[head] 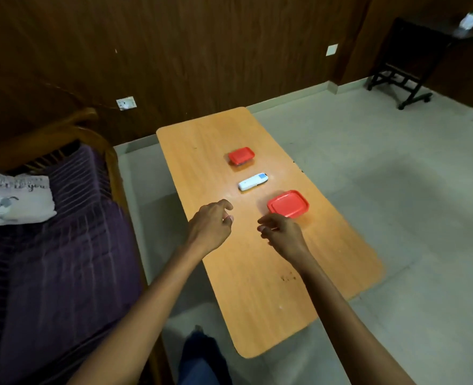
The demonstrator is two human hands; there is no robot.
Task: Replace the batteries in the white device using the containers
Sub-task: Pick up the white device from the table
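Observation:
A white device [253,182] with a small blue screen lies flat near the middle of the orange wooden table [257,287]. Beyond it stands a small container with a red lid [241,155]. Nearer to me, on the right, stands a larger red-lidded container [288,203]. Both lids are on. My left hand [211,225] hovers over the table just short of the device, fingers loosely curled, holding nothing. My right hand [281,232] hovers beside it, close to the near edge of the larger container, also empty with fingers apart.
A purple striped sofa [49,259] with a printed cushion [13,200] stands to the left of the table. A dark wooden wall runs behind. A black stand [407,65] sits at the far right on the grey floor. My leg [199,357] shows below.

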